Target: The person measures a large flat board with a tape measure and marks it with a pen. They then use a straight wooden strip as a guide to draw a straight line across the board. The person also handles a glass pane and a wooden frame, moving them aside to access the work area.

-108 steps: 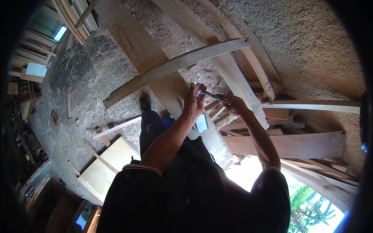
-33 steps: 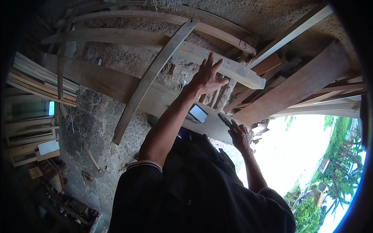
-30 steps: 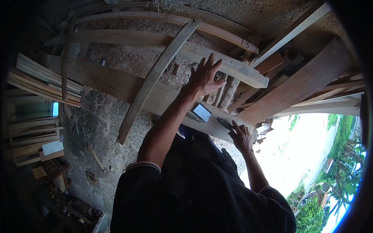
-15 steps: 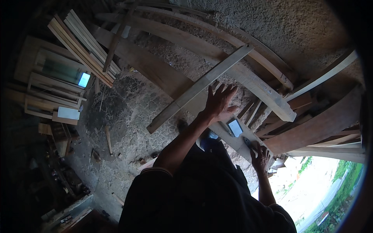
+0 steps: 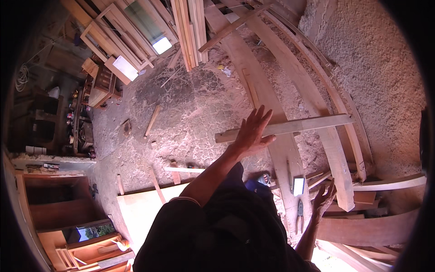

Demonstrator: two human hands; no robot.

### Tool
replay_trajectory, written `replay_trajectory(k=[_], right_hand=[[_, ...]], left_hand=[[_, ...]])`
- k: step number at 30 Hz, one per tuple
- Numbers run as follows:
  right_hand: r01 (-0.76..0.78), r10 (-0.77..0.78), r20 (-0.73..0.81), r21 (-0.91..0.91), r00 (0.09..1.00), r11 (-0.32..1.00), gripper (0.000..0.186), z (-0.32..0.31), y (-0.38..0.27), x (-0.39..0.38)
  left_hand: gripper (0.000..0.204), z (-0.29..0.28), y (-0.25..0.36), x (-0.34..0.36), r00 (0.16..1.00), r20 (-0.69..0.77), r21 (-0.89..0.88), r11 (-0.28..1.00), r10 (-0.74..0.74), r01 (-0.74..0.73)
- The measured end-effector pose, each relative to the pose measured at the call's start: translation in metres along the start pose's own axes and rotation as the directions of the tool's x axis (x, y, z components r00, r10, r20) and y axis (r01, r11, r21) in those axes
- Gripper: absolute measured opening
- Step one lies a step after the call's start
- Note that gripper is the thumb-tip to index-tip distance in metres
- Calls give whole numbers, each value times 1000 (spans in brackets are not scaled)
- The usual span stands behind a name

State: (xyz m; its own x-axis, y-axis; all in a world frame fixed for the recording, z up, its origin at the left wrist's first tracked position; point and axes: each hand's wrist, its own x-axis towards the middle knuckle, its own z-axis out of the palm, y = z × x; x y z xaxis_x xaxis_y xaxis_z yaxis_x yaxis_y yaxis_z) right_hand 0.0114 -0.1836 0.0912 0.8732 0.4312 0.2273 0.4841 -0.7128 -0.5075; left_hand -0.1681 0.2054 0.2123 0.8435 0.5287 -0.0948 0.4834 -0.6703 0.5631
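My left hand (image 5: 252, 134) is stretched out in the middle of the view, palm down with its fingers spread and nothing in them. It overlaps the near-left end of a wooden batten (image 5: 308, 124) laid across the long planks; whether it touches the batten I cannot tell. My right hand (image 5: 323, 199) is raised at the right, fingers extended and empty. Beside it, pliers with dark handles (image 5: 300, 216) lie on a long plank (image 5: 284, 156). A phone with a bright screen (image 5: 298, 186) rests on the same plank, just beyond the pliers.
More long planks (image 5: 312, 97) run along the rough wall (image 5: 376, 81) at right. Wooden frames (image 5: 122, 34) and upright strips (image 5: 186, 31) lean at the far left. A pale board (image 5: 145, 213) lies at lower left. Wood scraps (image 5: 152, 120) litter the cracked floor.
The view has swung round and brightened. My right hand has come away from beside the pliers, which now lie in plain sight on the plank. My left hand stays spread.
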Motion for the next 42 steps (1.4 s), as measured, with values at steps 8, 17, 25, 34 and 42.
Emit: replay_trajectory(k=[8,17,25,34,42], right_hand=[[80,-80,2,8,997,997,55,35,-50,46],[-73,101,-72,317,992,946,53,85,-199,42],[-229,282,-110,346,953,910,55,163,-346,39],[-317,393,16,622,919,716,48,234,-459,85],[-539,523,473,842,709,-31,53,290,-523,76]], left_hand=[[84,-55,-106,-2,938,-236,-501,859,-254,107],[71,-83,-229,70,958,-96,-644,751,-271,148],[61,-114,-341,144,992,-76,-612,790,-104,36],[66,-203,-392,169,928,250,-834,425,-275,351],[37,-222,-395,264,989,16,-577,809,150,-113]])
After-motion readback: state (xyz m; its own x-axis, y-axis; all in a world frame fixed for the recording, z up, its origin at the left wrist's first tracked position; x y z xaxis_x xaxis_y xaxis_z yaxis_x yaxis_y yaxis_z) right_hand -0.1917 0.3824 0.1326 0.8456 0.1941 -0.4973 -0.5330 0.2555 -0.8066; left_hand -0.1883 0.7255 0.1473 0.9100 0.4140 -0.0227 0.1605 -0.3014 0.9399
